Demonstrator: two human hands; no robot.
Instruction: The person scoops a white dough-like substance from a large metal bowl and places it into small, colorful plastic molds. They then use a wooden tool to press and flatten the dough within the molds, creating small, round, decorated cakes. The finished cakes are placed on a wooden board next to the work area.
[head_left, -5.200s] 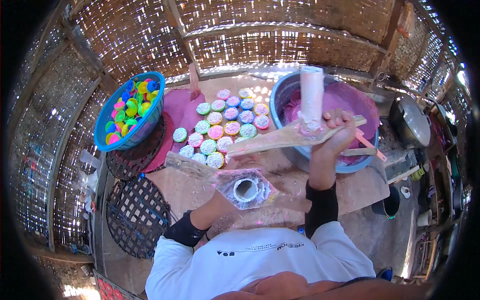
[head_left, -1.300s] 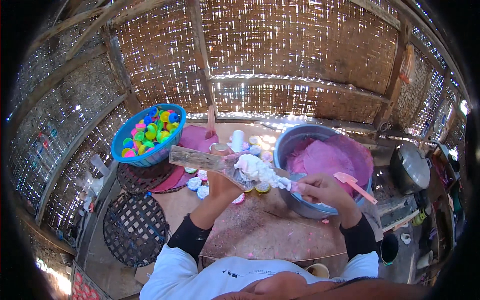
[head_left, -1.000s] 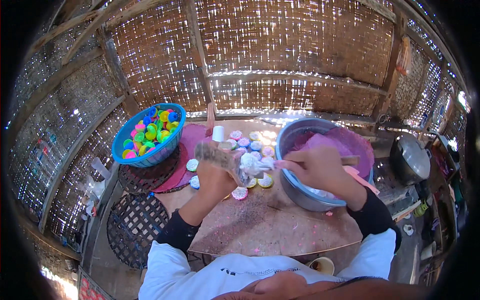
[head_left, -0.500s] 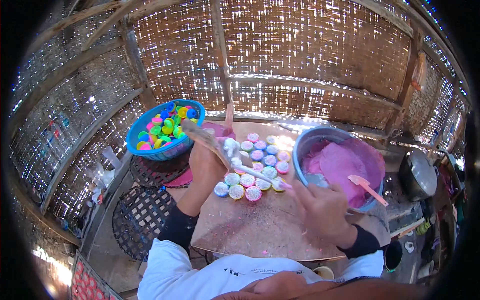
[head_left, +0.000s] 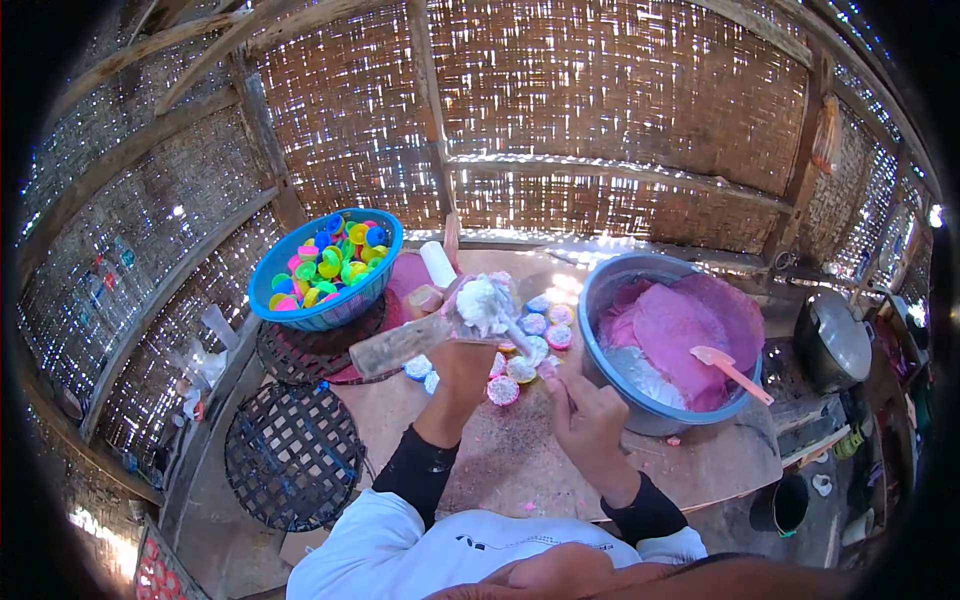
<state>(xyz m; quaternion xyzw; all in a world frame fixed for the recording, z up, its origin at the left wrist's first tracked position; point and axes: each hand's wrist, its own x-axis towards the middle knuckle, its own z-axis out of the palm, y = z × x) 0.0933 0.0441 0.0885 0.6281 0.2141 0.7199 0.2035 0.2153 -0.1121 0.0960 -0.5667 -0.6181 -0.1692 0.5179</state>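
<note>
My left hand grips a weathered wooden board from underneath, with its end and fittings smeared white and pink. A lump of white paste sits on the board. My right hand is closed on the pink handle of a paste-coated spatula, whose far end reaches into that lump. Behind the board stands a white plastic tube. Filled, topped cups in several colours lie on the worktable, partly hidden by the board and my hands.
A blue basket of coloured empty cups rests on a woven tray at left, beside another tray. A tub with pink and white mixture and a loose pink spatula stands at right. A metal pot and bamboo walls lie beyond.
The board has gone from being flipped and carried higher to a level hold with paste on it. Since half a second ago, my left hand moved rightward and my right hand shifted left.
</note>
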